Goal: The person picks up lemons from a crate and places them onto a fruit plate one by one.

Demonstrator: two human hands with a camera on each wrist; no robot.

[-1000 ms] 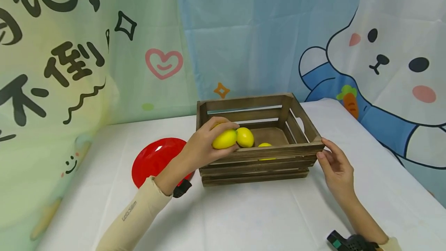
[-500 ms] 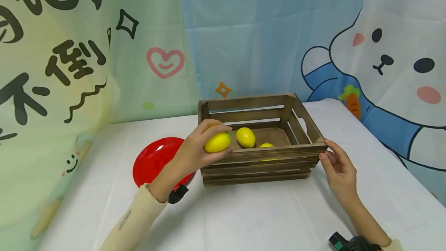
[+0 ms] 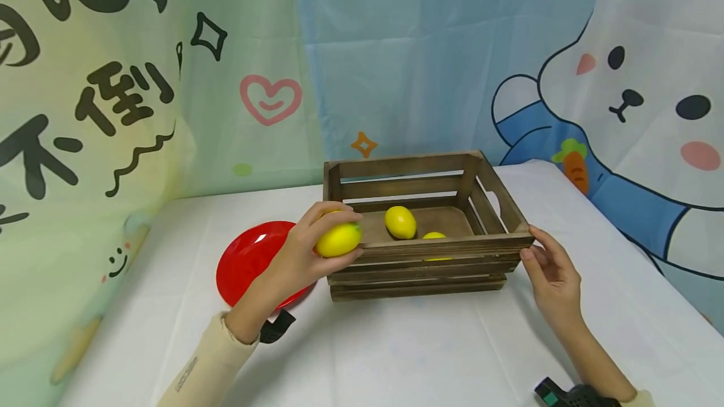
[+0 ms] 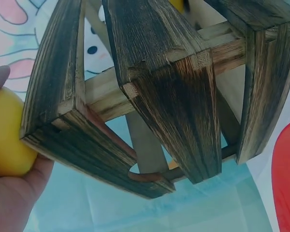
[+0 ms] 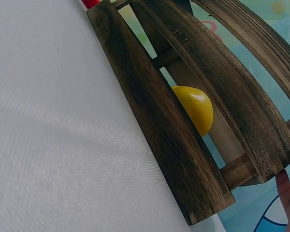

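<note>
My left hand (image 3: 308, 247) grips a yellow lemon (image 3: 338, 240) above the front left corner of a brown slatted wooden crate (image 3: 418, 269). In the left wrist view the same lemon (image 4: 8, 135) sits between thumb and fingers, beside the crate's slats (image 4: 174, 111). Inside the crate, a second lemon (image 3: 400, 223) lies on the floor. A third lemon (image 3: 434, 236) is partly hidden behind the front slats; the right wrist view shows a lemon (image 5: 195, 108) through a gap. My right hand (image 3: 555, 275) pinches the crate's front right corner with thumb and fingers.
A round red plate (image 3: 249, 256) lies on the white-covered table (image 3: 418, 350) left of the crate, partly behind my left forearm. A printed cloth backdrop (image 3: 396, 68) hangs behind the table.
My left hand has carried its lemon left and slightly down, from inside the crate, away from the second lemon, to the crate's left corner. My right hand keeps its place on the crate.
</note>
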